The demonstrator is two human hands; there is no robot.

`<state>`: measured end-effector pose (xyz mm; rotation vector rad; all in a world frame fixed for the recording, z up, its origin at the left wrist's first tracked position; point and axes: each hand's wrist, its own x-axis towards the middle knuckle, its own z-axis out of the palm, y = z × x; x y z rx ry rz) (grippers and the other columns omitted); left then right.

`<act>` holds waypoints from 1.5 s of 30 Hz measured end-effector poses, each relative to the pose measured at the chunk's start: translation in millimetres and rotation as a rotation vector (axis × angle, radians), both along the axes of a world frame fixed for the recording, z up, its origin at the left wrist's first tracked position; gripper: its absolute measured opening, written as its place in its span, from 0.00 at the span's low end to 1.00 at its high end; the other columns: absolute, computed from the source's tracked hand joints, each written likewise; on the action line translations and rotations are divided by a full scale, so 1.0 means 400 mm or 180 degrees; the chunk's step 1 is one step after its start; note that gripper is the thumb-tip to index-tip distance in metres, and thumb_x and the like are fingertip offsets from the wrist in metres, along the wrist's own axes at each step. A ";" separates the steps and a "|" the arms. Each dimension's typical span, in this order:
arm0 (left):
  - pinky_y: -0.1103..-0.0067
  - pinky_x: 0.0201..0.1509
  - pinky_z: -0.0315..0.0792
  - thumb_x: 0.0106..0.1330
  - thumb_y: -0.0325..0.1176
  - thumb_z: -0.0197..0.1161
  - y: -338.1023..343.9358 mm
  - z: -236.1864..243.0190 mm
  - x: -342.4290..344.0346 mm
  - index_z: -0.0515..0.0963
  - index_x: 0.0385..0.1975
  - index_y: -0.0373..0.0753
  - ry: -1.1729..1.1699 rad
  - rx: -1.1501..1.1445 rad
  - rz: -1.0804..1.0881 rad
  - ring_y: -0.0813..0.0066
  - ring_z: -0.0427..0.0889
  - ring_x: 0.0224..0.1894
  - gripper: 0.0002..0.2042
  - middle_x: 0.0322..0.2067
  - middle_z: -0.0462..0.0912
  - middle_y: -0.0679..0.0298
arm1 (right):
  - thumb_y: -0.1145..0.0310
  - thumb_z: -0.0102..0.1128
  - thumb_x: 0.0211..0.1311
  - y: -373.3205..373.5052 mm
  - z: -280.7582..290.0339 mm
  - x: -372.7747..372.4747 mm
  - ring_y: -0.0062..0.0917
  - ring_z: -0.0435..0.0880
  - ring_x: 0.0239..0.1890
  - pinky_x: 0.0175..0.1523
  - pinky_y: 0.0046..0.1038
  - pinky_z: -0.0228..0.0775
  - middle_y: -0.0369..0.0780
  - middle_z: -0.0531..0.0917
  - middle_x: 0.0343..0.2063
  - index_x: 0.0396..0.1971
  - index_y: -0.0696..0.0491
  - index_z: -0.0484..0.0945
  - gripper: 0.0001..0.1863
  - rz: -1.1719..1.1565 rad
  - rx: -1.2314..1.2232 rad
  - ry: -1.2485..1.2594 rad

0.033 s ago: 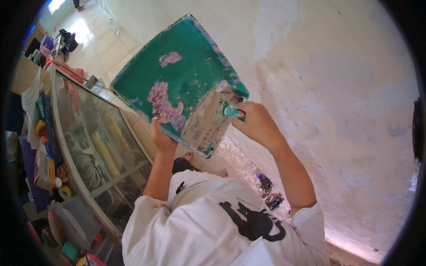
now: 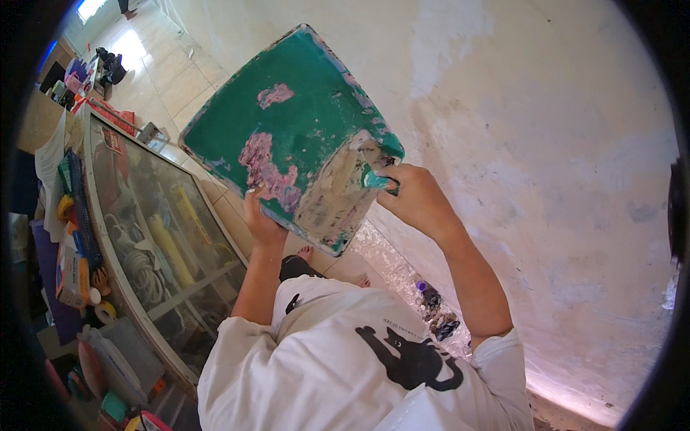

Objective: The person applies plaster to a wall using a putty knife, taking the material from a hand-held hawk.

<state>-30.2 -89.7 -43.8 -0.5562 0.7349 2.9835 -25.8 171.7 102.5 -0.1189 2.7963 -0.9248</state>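
Note:
A green, shallow tray (image 2: pixel 309 86) with a smeared rim is held up, tilted, before the wall. My left hand (image 2: pixel 263 224) is closed on its lower left edge, with the thumb over the rim and the other fingers hidden beneath. Pinkish putty (image 2: pixel 262 161) sticks to the tray in patches. In my right hand (image 2: pixel 415 192) is a putty knife (image 2: pixel 375 179) with a green handle, held at the tray's right side. Beside it spreads a greyish-beige, roughly rectangular area (image 2: pixel 327 197); where blade and putty meet there I cannot tell.
Along my right rises a patchy plastered wall (image 2: pixel 539 144). To the left stands a glass-fronted cabinet (image 2: pixel 154 237) with tools and coiled cable inside. Boxes and tape rolls (image 2: pixel 105 311) crowd beside it. Debris (image 2: pixel 438 316) lies at the wall's foot. A person's foot (image 2: pixel 129 13) shows far off.

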 end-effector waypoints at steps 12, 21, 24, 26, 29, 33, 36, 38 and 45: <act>0.61 0.57 0.73 0.60 0.36 0.55 0.019 0.070 -0.018 0.73 0.54 0.38 0.0480 0.0164 0.0011 0.56 0.78 0.55 0.22 0.52 0.77 0.57 | 0.70 0.69 0.57 0.090 -0.074 0.083 0.26 0.80 0.33 0.43 0.26 0.73 0.42 0.82 0.34 0.49 0.55 0.82 0.19 -0.0493 -0.0674 0.0313; 0.62 0.59 0.72 0.62 0.40 0.54 0.034 0.096 -0.020 0.70 0.57 0.36 0.0421 -0.0091 0.0115 0.54 0.78 0.54 0.24 0.52 0.78 0.55 | 0.74 0.70 0.57 0.140 -0.111 0.142 0.15 0.75 0.34 0.44 0.20 0.71 0.33 0.79 0.32 0.51 0.54 0.81 0.20 -0.0946 -0.1166 0.0534; 0.62 0.60 0.72 0.61 0.39 0.55 0.041 0.108 -0.017 0.70 0.59 0.36 0.0567 0.0014 0.0149 0.53 0.78 0.55 0.25 0.52 0.78 0.55 | 0.72 0.71 0.58 0.147 -0.131 0.166 0.16 0.78 0.37 0.45 0.22 0.72 0.35 0.83 0.36 0.51 0.53 0.80 0.20 -0.0994 -0.1380 0.0716; 0.61 0.61 0.71 0.60 0.39 0.56 0.041 0.112 -0.012 0.70 0.59 0.35 0.0630 0.0040 0.0118 0.53 0.77 0.55 0.26 0.53 0.77 0.54 | 0.71 0.72 0.57 0.148 -0.122 0.180 0.17 0.79 0.37 0.45 0.22 0.73 0.36 0.84 0.37 0.50 0.54 0.79 0.20 -0.0981 -0.1382 0.0972; 0.61 0.63 0.70 0.59 0.38 0.56 0.030 0.091 -0.010 0.69 0.60 0.34 0.0652 -0.0005 0.0120 0.53 0.77 0.55 0.27 0.54 0.77 0.52 | 0.70 0.73 0.57 0.154 -0.103 0.210 0.17 0.78 0.36 0.44 0.22 0.73 0.36 0.83 0.36 0.49 0.54 0.78 0.20 -0.1130 -0.1337 0.1206; 0.65 0.49 0.72 0.59 0.39 0.57 0.003 0.049 -0.028 0.71 0.57 0.37 0.0885 0.0341 -0.0332 0.62 0.76 0.43 0.25 0.44 0.76 0.56 | 0.71 0.73 0.57 0.167 -0.078 0.270 0.15 0.75 0.35 0.38 0.19 0.70 0.35 0.81 0.38 0.47 0.54 0.79 0.18 -0.1542 -0.1322 0.1212; 0.71 0.40 0.71 0.61 0.43 0.55 0.033 0.094 -0.025 0.68 0.60 0.42 0.0635 -0.0331 -0.0129 0.74 0.72 0.31 0.26 0.42 0.72 0.64 | 0.72 0.72 0.57 0.201 -0.047 0.294 0.14 0.71 0.33 0.31 0.18 0.63 0.35 0.79 0.38 0.46 0.53 0.79 0.17 -0.1365 -0.1036 0.2251; 0.59 0.60 0.68 0.62 0.47 0.53 0.015 0.075 -0.027 0.62 0.69 0.44 0.1044 -0.0483 -0.0086 0.61 0.71 0.54 0.33 0.62 0.69 0.60 | 0.74 0.70 0.57 0.218 0.010 0.317 0.22 0.75 0.34 0.35 0.21 0.67 0.39 0.79 0.38 0.47 0.56 0.78 0.17 -0.1272 -0.0917 0.2778; 0.56 0.67 0.64 0.59 0.48 0.54 -0.016 0.006 -0.062 0.65 0.69 0.46 0.0273 -0.0526 -0.0143 0.59 0.67 0.64 0.34 0.63 0.67 0.64 | 0.64 0.57 0.72 0.397 0.153 0.555 0.20 0.77 0.33 0.39 0.23 0.70 0.40 0.82 0.36 0.47 0.61 0.79 0.15 -0.2289 -0.1356 0.4404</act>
